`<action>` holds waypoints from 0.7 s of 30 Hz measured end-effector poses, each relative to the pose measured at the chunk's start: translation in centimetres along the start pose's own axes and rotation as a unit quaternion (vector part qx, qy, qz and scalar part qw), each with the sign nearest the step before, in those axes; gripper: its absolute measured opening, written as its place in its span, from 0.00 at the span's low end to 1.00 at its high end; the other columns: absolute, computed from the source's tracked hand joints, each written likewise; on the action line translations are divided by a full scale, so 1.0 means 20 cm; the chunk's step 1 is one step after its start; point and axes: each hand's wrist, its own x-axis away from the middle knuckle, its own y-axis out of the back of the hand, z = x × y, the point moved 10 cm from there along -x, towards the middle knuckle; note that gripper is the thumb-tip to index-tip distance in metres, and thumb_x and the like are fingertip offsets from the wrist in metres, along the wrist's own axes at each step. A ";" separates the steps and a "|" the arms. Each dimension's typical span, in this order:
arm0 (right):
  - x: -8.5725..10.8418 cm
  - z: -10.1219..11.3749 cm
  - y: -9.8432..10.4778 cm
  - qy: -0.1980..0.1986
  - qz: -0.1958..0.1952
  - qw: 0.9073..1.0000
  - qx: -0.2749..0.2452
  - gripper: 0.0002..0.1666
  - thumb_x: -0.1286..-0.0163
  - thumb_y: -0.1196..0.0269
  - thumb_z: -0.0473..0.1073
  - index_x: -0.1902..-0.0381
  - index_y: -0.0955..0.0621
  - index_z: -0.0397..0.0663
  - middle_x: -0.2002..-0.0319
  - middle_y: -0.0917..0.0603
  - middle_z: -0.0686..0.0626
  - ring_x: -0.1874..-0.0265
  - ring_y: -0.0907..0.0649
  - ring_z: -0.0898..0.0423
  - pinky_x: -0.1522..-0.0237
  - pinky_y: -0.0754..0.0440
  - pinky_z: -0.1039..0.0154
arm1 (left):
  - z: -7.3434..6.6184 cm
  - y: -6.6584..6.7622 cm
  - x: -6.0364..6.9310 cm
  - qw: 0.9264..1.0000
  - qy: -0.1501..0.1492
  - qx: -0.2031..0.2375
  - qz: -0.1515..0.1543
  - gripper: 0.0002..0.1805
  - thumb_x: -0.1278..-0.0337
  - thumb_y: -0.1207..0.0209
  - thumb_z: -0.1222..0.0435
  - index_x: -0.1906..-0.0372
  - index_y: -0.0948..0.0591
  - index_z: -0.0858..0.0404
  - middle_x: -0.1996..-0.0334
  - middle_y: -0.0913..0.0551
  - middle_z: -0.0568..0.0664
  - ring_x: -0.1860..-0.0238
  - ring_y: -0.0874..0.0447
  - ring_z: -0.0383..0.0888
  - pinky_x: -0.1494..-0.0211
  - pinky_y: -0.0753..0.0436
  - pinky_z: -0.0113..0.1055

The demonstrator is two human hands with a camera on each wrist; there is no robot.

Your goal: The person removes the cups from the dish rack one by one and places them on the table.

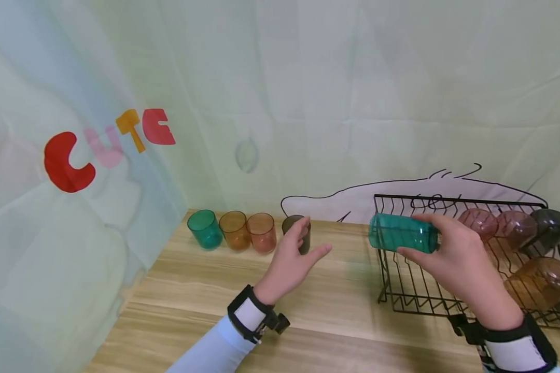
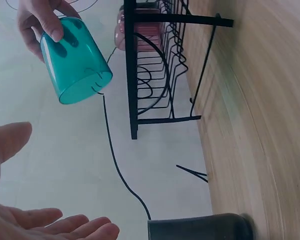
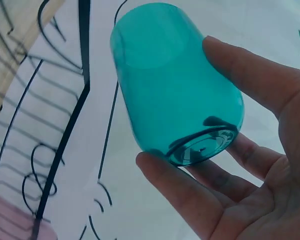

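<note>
In the head view my right hand [image 1: 462,259] grips a teal cup [image 1: 399,233] by its base end, holding it sideways above the left end of a black wire dish rack [image 1: 420,305]. The right wrist view shows the cup's thick base near the palm, with thumb and fingers around it. My left hand [image 1: 289,264] holds nothing; its thumb and fingers are spread apart. Just behind it a dark grey cup [image 1: 305,243] stands upright on the table, partly hidden by the fingers. The left wrist view shows the teal cup [image 2: 75,62] apart from the left hand, its mouth tilted down.
A teal cup [image 1: 205,230], an amber cup [image 1: 235,231] and a pink cup [image 1: 262,234] stand in a row on the wooden table [image 1: 182,311], near the wall cloth. The rack holds pink cups [image 1: 478,224], a dark cup [image 1: 551,228] and an amber cup [image 1: 541,282].
</note>
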 end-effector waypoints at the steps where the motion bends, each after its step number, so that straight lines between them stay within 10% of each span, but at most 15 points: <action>1: 0.00 0.01 -0.01 0.003 -0.004 1.000 -0.008 0.44 0.52 0.29 0.62 0.42 0.27 0.48 0.51 0.20 0.37 0.62 0.16 0.41 0.75 0.16 0.57 | 0.00 0.00 0.00 1.000 -0.001 0.009 -0.001 0.46 0.48 0.41 0.41 0.28 0.44 0.54 0.30 0.40 0.46 0.31 0.38 0.45 0.33 0.31 0.40; 21: 0.02 0.13 -0.05 -0.006 -0.096 0.993 -0.067 0.40 0.56 0.25 0.58 0.47 0.24 0.50 0.50 0.19 0.42 0.55 0.18 0.43 0.71 0.15 0.57 | -0.06 -0.01 -0.02 0.992 0.036 0.124 0.007 0.38 0.43 0.47 0.41 0.31 0.37 0.55 0.35 0.30 0.50 0.37 0.29 0.42 0.36 0.28 0.40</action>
